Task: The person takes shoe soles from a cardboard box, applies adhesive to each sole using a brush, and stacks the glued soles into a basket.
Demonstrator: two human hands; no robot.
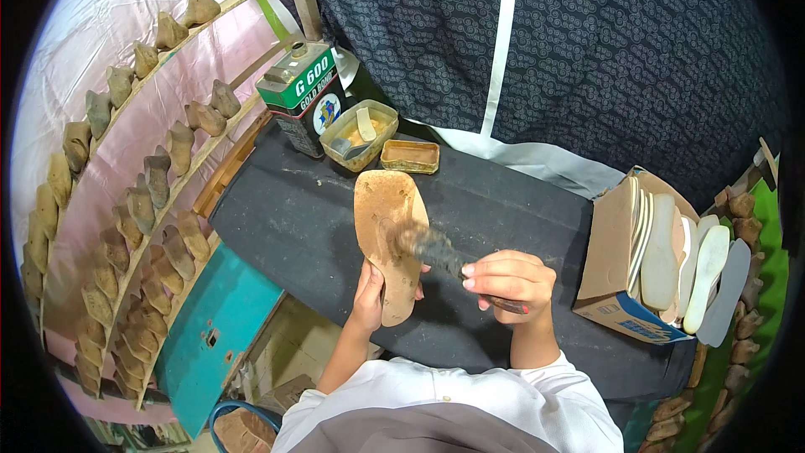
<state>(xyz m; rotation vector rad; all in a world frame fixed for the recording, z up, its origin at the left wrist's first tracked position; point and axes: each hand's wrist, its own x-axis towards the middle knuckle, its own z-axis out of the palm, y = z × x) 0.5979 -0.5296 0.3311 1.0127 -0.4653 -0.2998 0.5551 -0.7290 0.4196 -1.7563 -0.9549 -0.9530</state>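
Note:
A tan shoe sole (377,210) stands out over the dark worktable, its long side running away from me. My left hand (369,296) grips its near end, thumb on the left edge and fingertips showing at the right edge. In my right hand (511,282) is a brush (440,253) with a dark, crusted shaft and a reddish handle end. Its blurred bristle end (411,239) lies over the middle of the sole, where the surface looks darker and damp. The bristles seem to touch the sole.
Beyond the sole stand a small tan tray (410,156), a plastic tub (374,118) with scoops in it and a green-and-black metal can (301,92). A cardboard box (605,243) of sole pieces sits on the right of the worktable (520,210). Racks of shoe lasts (157,176) line the left.

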